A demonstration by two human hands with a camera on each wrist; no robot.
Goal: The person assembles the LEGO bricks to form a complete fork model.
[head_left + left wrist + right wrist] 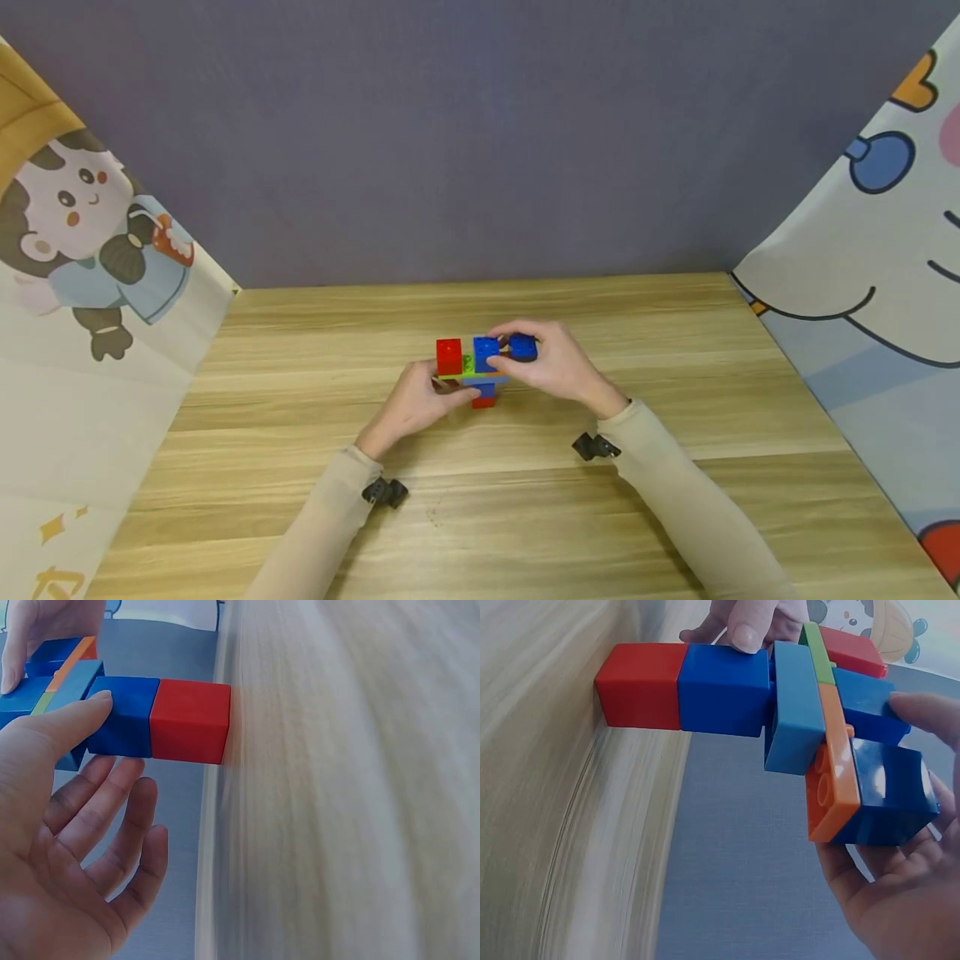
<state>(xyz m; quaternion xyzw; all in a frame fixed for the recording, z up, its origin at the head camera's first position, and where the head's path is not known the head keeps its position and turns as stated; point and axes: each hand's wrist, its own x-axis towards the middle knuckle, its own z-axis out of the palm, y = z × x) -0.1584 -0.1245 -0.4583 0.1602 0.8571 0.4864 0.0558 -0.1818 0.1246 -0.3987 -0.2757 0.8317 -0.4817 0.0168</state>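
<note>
A stack of toy bricks stands on the table between both hands. From the bottom up come a red brick, a blue brick and a light blue brick. Above these lie a green plate and an orange plate. The top row has another red brick, a middle blue brick and an outer blue brick. My left hand grips the lower blue brick, thumb on its near face. My right hand holds the top blue bricks, thumb against the middle one.
The wood-grain table runs back to a grey-blue panel. Printed cartoon panels stand at the left and right. A small black device sits at each sleeve cuff.
</note>
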